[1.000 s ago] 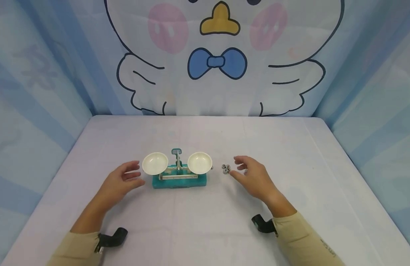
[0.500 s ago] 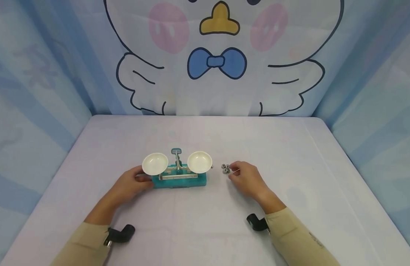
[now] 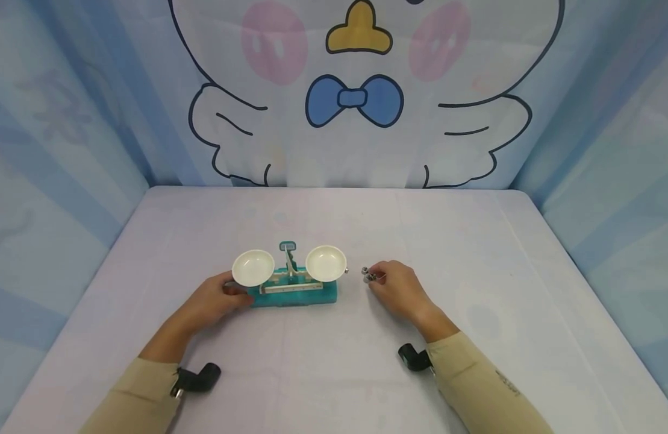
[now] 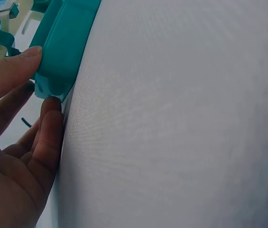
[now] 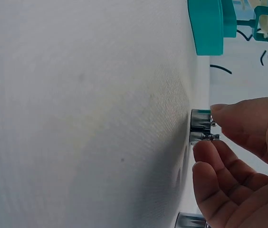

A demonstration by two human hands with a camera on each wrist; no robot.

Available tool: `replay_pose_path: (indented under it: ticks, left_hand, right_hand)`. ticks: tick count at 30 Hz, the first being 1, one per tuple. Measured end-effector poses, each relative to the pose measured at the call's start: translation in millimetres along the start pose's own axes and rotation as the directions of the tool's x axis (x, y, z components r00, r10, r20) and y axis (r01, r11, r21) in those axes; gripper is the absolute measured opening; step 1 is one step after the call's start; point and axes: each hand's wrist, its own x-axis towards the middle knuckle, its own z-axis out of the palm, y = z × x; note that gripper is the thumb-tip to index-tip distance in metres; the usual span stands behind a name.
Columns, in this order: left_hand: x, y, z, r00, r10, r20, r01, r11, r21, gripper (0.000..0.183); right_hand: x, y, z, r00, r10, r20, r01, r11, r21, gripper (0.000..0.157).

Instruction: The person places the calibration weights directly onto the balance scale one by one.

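Note:
A small balance scale [image 3: 293, 296] with a teal base and two white pans stands on the table. My left hand [image 3: 217, 301] grips the left end of its base, thumb on top and fingers at the end wall, as the left wrist view shows. To the right of the scale, my right hand [image 3: 401, 292] pinches at small shiny metal weights [image 5: 200, 126], thumb on one side and fingertips on the other. These weights sit at the table surface. Part of another weight [image 5: 191, 221] shows at the bottom of the right wrist view. Both pans hold nothing.
A white cloth covers the table [image 3: 334, 374]. Behind it hangs a curtain [image 3: 355, 157] with a cartoon bird print, and blue curtains rise at both sides. Black wrist mounts [image 3: 198, 378] stick out from the sleeves.
My left hand has moved right and taken hold of the scale's base. My right hand has come down and left to the weights, its thumb and fingers closing in on them.

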Motion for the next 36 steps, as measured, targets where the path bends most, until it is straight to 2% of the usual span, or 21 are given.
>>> replay_pose_path:
  ticks: [16, 26, 36]
  left_hand:
    - [-0.1, 0.1, -1.5, 1.000, 0.003, 0.011, -0.003, 1.000, 0.012, 0.068]
    - [-1.6, -0.5, -1.8, 0.999, 0.031, 0.026, -0.030, 0.999, -0.013, 0.063]
    - [-1.3, 0.5, -2.2, 0.999, 0.034, 0.021, -0.034, 0.999, -0.008, 0.063]
  right_hand:
    - [6.3, 0.5, 5.6, 0.999, 0.034, 0.024, -0.033, 0.998, -0.054, 0.019]
    - [7.2, -2.8, 7.3, 0.999, 0.028, 0.037, -0.024, 0.993, -0.113, 0.018]
    - [8.7, -6.3, 8.5, 0.998, 0.058, 0.020, -0.056, 0.992, -0.113, 0.017]
